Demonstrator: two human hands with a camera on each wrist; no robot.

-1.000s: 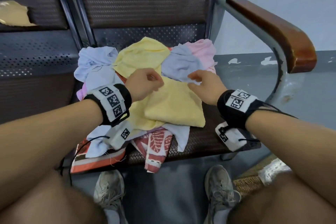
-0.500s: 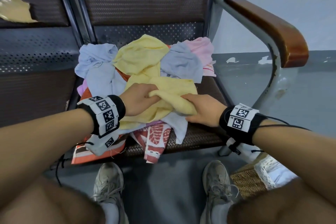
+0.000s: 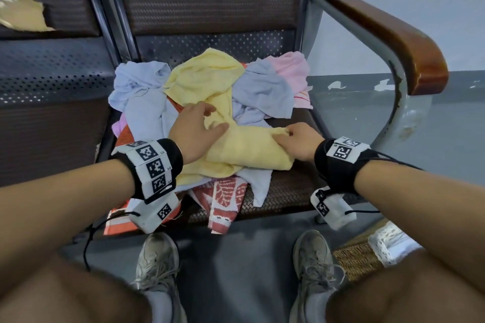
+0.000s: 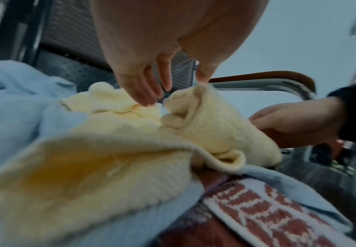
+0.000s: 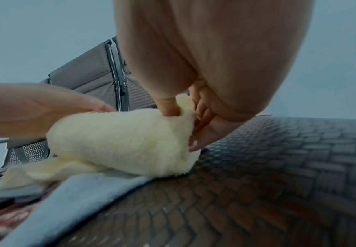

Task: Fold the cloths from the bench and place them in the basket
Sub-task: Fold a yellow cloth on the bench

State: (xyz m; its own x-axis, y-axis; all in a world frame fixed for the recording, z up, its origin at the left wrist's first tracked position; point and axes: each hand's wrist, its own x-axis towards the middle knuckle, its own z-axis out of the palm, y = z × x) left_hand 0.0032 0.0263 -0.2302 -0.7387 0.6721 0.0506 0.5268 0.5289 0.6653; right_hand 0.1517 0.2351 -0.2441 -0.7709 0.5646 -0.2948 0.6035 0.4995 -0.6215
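On the bench (image 3: 294, 186), left hand (image 3: 195, 130) loose-fingered, right hand (image 3: 299, 140) pinching yellow cloth (image 3: 246, 147)

No readable text anywhere; the wristbands (image 3: 154, 165) carry only black-and-white square marker patterns.

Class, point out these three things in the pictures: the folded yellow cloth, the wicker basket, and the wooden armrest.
folded yellow cloth (image 3: 246, 147): head view, middle of its top layer.
wicker basket (image 3: 354, 259): head view, woven side wall by the right shoe.
wooden armrest (image 3: 393, 37): head view, top of the brown pad.
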